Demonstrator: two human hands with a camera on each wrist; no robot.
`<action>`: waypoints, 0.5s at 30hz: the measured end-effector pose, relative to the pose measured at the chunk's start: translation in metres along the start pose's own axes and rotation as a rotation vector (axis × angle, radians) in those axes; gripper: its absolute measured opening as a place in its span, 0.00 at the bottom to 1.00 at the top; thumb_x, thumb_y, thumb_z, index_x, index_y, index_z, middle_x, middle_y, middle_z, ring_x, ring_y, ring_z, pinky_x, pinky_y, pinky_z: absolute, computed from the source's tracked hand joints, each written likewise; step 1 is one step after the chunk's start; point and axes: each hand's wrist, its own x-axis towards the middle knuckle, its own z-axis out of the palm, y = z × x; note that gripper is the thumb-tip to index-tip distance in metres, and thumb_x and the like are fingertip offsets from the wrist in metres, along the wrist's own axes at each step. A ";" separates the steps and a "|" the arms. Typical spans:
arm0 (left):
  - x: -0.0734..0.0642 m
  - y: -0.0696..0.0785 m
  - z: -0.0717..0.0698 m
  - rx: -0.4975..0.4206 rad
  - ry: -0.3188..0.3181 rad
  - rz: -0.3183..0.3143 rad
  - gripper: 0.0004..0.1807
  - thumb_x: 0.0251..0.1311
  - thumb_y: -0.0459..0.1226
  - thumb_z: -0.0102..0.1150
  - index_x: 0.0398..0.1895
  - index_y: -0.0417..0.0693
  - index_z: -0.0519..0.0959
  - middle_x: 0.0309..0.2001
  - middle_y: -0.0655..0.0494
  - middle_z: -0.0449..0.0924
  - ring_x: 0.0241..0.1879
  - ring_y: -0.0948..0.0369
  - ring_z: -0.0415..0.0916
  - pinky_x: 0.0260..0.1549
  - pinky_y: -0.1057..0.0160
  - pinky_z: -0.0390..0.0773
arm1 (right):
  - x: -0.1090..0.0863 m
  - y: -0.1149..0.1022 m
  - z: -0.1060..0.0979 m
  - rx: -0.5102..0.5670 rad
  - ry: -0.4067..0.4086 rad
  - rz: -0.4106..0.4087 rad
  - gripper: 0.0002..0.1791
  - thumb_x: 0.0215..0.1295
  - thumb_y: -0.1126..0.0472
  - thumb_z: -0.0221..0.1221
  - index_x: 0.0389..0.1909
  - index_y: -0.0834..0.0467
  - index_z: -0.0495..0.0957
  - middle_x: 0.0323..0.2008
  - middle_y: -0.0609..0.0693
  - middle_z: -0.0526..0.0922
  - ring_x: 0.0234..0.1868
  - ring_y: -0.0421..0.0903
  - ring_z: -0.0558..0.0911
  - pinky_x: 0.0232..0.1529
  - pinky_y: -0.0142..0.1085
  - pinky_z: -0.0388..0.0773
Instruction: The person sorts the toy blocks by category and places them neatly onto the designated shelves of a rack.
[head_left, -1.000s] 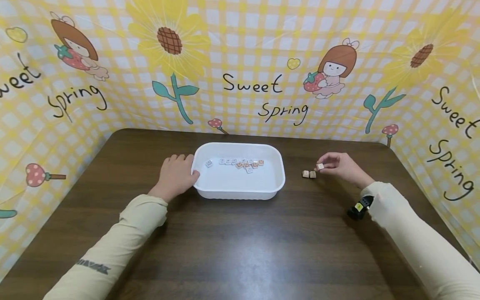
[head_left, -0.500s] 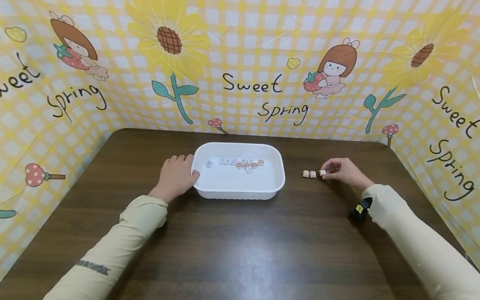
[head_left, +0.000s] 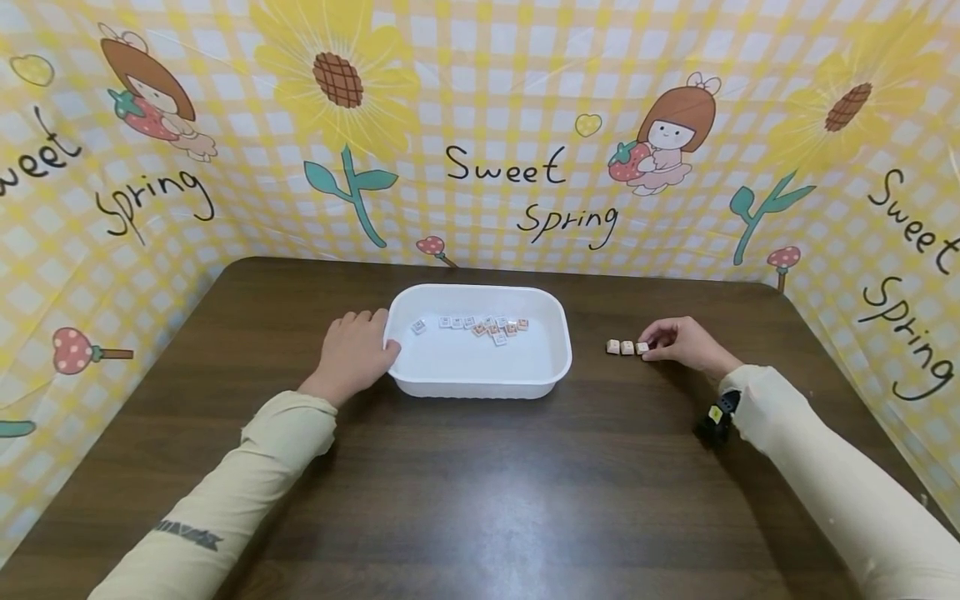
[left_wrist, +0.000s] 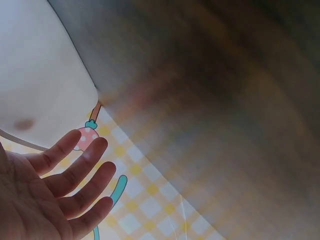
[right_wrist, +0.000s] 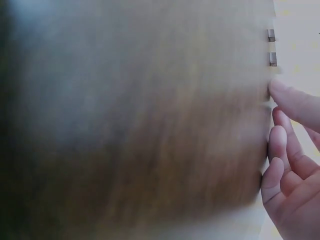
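My right hand [head_left: 681, 342] pinches a cream keycap [head_left: 641, 348] between thumb and fingertips, low at the table. The held keycap stands at the right end of a row, right beside a middle keycap [head_left: 627, 348] and a left keycap [head_left: 613, 347]. In the right wrist view the thumb [right_wrist: 295, 102] mostly hides it. My left hand [head_left: 354, 354] holds the left end of a white plastic tray [head_left: 480, 390], thumb over the rim and the other fingers [left_wrist: 87, 172] outside, spread and only slightly bent. Inside the tray lie several white keycaps [head_left: 457, 322] and orange keycaps [head_left: 512, 330].
Everything stands on a dark brown wooden table [head_left: 450, 483]. A yellow checked cloth [head_left: 480, 100] with printed flowers hangs round its back and sides. A black device [head_left: 716, 421] is strapped to the right wrist.
The right hand has lowered its keycap to the table right of the other two, then slid it left until it lines up close beside them. The left hand and tray have stayed put.
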 end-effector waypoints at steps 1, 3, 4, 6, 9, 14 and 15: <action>0.000 0.000 0.000 -0.001 0.002 0.001 0.27 0.60 0.45 0.46 0.57 0.33 0.67 0.50 0.35 0.75 0.47 0.42 0.69 0.50 0.43 0.67 | 0.000 0.000 0.000 -0.006 -0.003 0.000 0.12 0.52 0.66 0.66 0.37 0.67 0.80 0.32 0.59 0.83 0.26 0.35 0.73 0.29 0.27 0.71; 0.000 0.000 0.000 -0.003 0.002 0.000 0.27 0.60 0.45 0.46 0.56 0.33 0.68 0.49 0.35 0.75 0.47 0.42 0.70 0.50 0.43 0.68 | 0.001 0.000 -0.001 -0.018 -0.008 0.001 0.13 0.52 0.66 0.66 0.38 0.67 0.80 0.33 0.60 0.83 0.27 0.34 0.73 0.29 0.27 0.71; 0.000 0.000 0.000 -0.004 0.000 -0.001 0.27 0.60 0.45 0.46 0.57 0.33 0.67 0.50 0.35 0.75 0.47 0.42 0.69 0.50 0.43 0.67 | 0.001 0.000 -0.001 -0.025 -0.011 0.006 0.13 0.52 0.65 0.66 0.38 0.67 0.80 0.33 0.60 0.83 0.27 0.35 0.73 0.29 0.27 0.71; 0.000 0.000 0.000 -0.005 -0.002 -0.005 0.28 0.60 0.45 0.46 0.57 0.33 0.67 0.50 0.35 0.75 0.47 0.42 0.69 0.50 0.43 0.67 | 0.003 0.005 0.000 -0.036 -0.014 0.009 0.13 0.52 0.64 0.67 0.38 0.66 0.80 0.33 0.58 0.83 0.27 0.35 0.74 0.30 0.28 0.72; 0.000 0.001 -0.001 -0.004 -0.007 -0.008 0.28 0.60 0.45 0.46 0.57 0.33 0.67 0.50 0.35 0.75 0.47 0.42 0.69 0.50 0.43 0.67 | 0.005 0.011 0.000 -0.037 -0.017 0.011 0.14 0.52 0.63 0.67 0.38 0.65 0.80 0.32 0.55 0.83 0.27 0.34 0.74 0.30 0.28 0.72; -0.001 0.002 -0.002 -0.005 -0.006 -0.006 0.27 0.60 0.45 0.46 0.57 0.33 0.67 0.50 0.35 0.75 0.47 0.42 0.69 0.50 0.43 0.67 | 0.005 0.011 -0.001 -0.023 -0.021 0.013 0.16 0.51 0.64 0.67 0.41 0.66 0.79 0.34 0.57 0.82 0.28 0.35 0.74 0.30 0.27 0.72; -0.001 0.002 -0.002 -0.005 -0.004 -0.005 0.27 0.60 0.45 0.46 0.57 0.33 0.67 0.49 0.35 0.75 0.47 0.42 0.70 0.50 0.43 0.68 | 0.005 0.011 -0.001 -0.020 -0.022 0.013 0.16 0.51 0.64 0.67 0.41 0.66 0.79 0.34 0.57 0.82 0.28 0.35 0.74 0.30 0.27 0.72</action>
